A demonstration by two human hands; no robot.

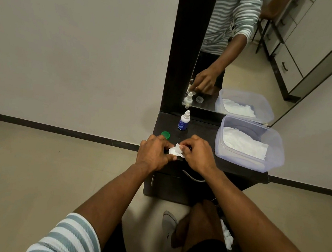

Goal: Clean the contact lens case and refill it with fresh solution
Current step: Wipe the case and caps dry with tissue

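Head view, case: we see the lens case (172, 151) at the worktop's (202, 130) front edge, mostly hidden under tissue (178, 149).
Grip: left hand (153, 153) pinches the case; right hand (196, 152) pinches the tissue.
Handling: we judge it light, stiff, slippery when wet; hold its rim.
Room: green cap (165, 135) and solution bottle (184, 121) just behind, tub (250, 143) to the right.

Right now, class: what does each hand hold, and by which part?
The right hand pinches a tissue at its right edge. The left hand touches its left side; the grip is hidden.
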